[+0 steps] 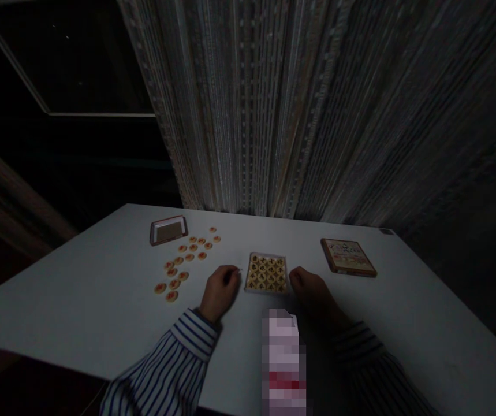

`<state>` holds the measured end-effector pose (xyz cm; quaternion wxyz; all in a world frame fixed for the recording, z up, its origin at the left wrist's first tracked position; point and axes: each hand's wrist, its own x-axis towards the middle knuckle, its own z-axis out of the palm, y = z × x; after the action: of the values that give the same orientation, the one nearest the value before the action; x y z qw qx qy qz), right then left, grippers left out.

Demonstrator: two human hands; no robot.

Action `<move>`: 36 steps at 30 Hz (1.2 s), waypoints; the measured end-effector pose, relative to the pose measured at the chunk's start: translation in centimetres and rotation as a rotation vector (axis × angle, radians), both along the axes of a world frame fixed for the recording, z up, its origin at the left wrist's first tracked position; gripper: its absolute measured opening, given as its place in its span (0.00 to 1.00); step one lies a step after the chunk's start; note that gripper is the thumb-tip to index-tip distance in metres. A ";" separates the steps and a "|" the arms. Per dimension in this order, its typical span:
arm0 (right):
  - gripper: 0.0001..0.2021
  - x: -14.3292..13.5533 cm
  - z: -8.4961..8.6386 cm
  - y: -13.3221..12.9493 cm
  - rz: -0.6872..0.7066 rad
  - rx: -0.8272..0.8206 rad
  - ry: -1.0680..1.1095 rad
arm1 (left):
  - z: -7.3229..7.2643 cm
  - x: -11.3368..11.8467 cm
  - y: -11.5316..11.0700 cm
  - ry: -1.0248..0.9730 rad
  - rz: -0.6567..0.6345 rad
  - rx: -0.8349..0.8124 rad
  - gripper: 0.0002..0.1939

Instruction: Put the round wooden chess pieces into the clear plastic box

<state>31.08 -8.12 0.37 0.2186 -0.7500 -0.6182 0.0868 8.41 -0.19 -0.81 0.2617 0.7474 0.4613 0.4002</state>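
A small square tray (267,273) filled with rows of round pieces with dark characters lies on the white table between my hands. My left hand (222,289) rests curled just left of the tray, with a tiny light tip showing by its fingers; what it holds, if anything, is too small to name. To the tray's right, my right hand (312,290) is closed in a loose fist near the edge, its fingertips tucked out of sight. Loose round pieces (189,257) with red characters are scattered on the table left of my left hand.
An open, shallow box (168,230) lies at the back left. A flat printed box (349,257) is at the right. A blurred pinkish object (283,358) stands at the near edge, between my forearms. Curtains (265,115) hang behind the white table (100,300).
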 end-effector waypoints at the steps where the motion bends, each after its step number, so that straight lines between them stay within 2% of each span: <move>1: 0.12 0.0 0.0 0.0 0.001 0.001 0.014 | 0.0 0.0 0.0 -0.004 0.000 -0.001 0.12; 23: 0.15 -0.3 1.1 -0.2 -0.031 -0.070 0.163 | 0.4 -0.1 -0.7 0.006 -0.085 -0.004 0.09; 36: 0.16 0.4 0.3 0.0 -0.076 -0.115 0.180 | 0.8 -0.6 -1.8 0.113 -0.113 -0.010 0.10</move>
<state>31.51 -8.16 0.64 0.2328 -0.7733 -0.5614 0.1807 7.84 -2.02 0.00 0.2614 0.7922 0.4343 0.3397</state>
